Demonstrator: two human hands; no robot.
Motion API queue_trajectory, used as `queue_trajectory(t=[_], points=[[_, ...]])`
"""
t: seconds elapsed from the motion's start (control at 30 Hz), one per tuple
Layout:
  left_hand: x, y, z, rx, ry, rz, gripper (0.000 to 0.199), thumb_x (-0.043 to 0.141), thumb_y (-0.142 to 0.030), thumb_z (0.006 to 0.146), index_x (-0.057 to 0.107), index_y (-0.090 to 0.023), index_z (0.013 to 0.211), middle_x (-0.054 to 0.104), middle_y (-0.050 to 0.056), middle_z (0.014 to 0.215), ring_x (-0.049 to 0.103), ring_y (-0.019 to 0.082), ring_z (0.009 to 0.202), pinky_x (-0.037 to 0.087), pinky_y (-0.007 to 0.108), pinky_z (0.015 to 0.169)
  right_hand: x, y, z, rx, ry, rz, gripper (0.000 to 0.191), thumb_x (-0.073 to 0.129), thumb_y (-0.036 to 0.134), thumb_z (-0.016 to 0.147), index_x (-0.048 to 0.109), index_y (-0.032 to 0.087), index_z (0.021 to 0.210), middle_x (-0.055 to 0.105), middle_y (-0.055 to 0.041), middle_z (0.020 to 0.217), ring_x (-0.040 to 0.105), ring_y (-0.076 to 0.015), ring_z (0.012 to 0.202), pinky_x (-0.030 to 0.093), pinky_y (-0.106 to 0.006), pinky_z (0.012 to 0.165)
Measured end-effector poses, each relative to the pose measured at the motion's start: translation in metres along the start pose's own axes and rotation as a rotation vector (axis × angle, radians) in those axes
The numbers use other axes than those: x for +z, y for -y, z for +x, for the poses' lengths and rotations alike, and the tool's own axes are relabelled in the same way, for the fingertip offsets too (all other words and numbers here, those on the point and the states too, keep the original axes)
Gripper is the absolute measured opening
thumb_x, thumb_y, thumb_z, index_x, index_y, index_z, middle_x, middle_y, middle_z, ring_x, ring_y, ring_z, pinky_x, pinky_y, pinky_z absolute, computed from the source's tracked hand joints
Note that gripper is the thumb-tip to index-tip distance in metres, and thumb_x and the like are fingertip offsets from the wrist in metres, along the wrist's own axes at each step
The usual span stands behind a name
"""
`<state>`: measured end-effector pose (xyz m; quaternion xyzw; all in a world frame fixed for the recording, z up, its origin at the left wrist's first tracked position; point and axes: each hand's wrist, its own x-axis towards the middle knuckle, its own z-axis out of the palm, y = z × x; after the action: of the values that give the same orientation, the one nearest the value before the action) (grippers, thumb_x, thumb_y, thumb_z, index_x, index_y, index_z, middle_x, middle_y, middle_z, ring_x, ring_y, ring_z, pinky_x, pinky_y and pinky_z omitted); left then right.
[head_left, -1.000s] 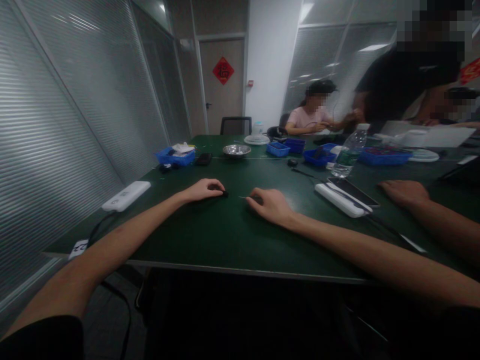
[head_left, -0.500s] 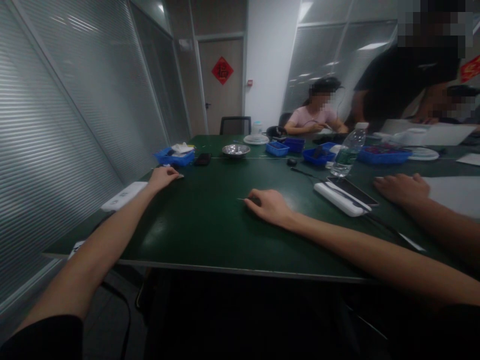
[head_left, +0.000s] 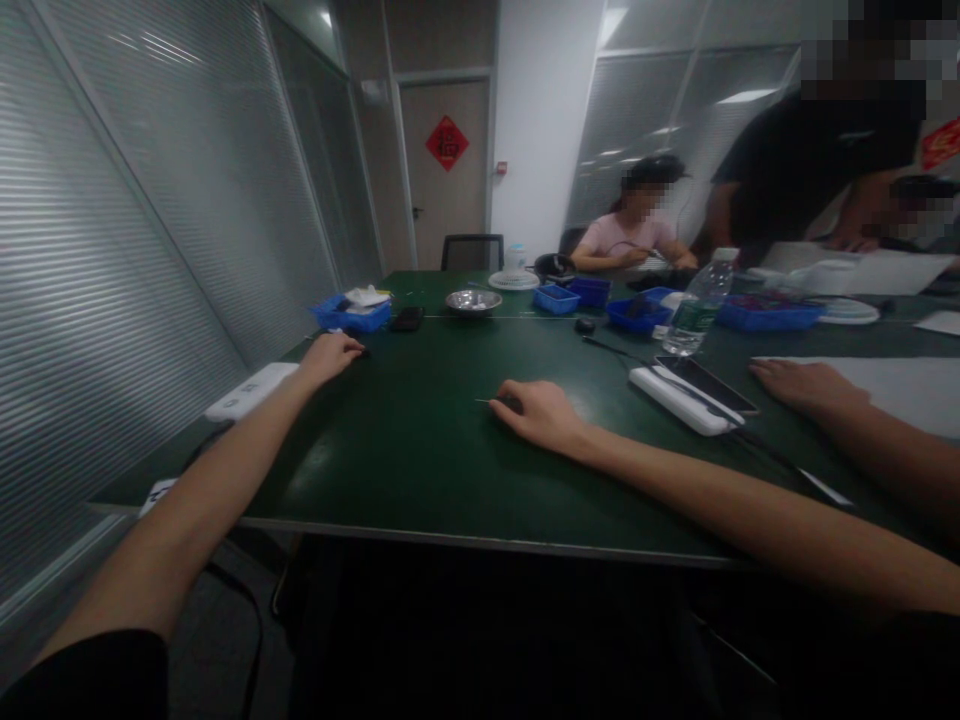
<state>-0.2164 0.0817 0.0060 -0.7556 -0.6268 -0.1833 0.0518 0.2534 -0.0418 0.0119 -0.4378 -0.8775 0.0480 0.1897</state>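
My right hand [head_left: 546,415] rests low over the green table [head_left: 405,450]. Thumb and forefinger are pinched on a thin pale needle-like stick [head_left: 481,401], whose tip points left. Further off on the left, my left hand [head_left: 328,357] lies with bent fingers near the tabletop, fingertips together. A small dark spot shows at those fingertips; whether it is an object or shadow is unclear. Just beyond that hand stands a blue basket [head_left: 351,316] with white tissue in it. A black phone-like object [head_left: 407,319] lies to its right.
A metal bowl [head_left: 473,302] stands mid-table, with small blue baskets [head_left: 556,298] beyond. To the right are a water bottle [head_left: 697,310], a white power strip [head_left: 684,400] with cable, and a phone [head_left: 705,383]. Another person's hand [head_left: 810,385] rests on white paper [head_left: 911,395].
The pale bit at my left fingertips no longer shows; a dark spot is there instead. My right hand stays put with the stick. The neighbour's hand has flattened onto the paper.
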Motion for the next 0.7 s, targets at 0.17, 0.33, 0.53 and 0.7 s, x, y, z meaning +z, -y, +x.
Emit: queue_trajectory(t=[0.17,0.33,0.53,0.7], points=[[0.004,-0.024,-0.003,0.115,0.012,-0.192,0.031,0.063,-0.036,0.093,0.080,-0.018,0.111,0.076,0.010,0.116,0.069,0.027,0.108,0.050,0.040,0.101,0.000,0.000,-0.001,-0.016,0.000,-0.010,0.035,0.051,0.050,0.103,0.069,0.021,0.110,0.072,-0.0044,0.086,0.062,-0.0166,0.072,0.037,-0.027,0.063],[0.006,-0.091,-0.015,0.307,0.168,-0.469,0.032,0.064,-0.040,0.095,0.076,-0.021,0.117,0.073,0.008,0.120,0.067,0.023,0.110,0.052,0.037,0.097,-0.001,0.000,0.000,-0.037,-0.012,0.025,0.034,0.051,0.048,0.104,0.068,0.020,0.110,0.073,-0.0052,0.092,0.062,-0.0161,0.074,0.038,-0.027,0.064],[0.002,-0.179,-0.040,0.596,0.315,-0.607,0.026,0.067,-0.034,0.098,0.075,-0.020,0.118,0.072,0.009,0.116,0.067,0.021,0.105,0.051,0.034,0.092,-0.001,0.000,-0.001,-0.080,-0.029,0.014,0.033,0.053,0.047,0.103,0.067,0.020,0.113,0.074,-0.0061,0.095,0.064,-0.0175,0.078,0.040,-0.028,0.068],[0.001,-0.206,-0.054,0.680,0.329,-0.655,0.023,0.068,-0.031,0.098,0.075,-0.019,0.117,0.073,0.009,0.112,0.067,0.021,0.104,0.051,0.033,0.092,0.000,-0.001,-0.002,-0.156,-0.024,0.018,0.033,0.052,0.047,0.104,0.067,0.020,0.112,0.073,-0.0060,0.095,0.063,-0.0169,0.076,0.038,-0.027,0.066]])
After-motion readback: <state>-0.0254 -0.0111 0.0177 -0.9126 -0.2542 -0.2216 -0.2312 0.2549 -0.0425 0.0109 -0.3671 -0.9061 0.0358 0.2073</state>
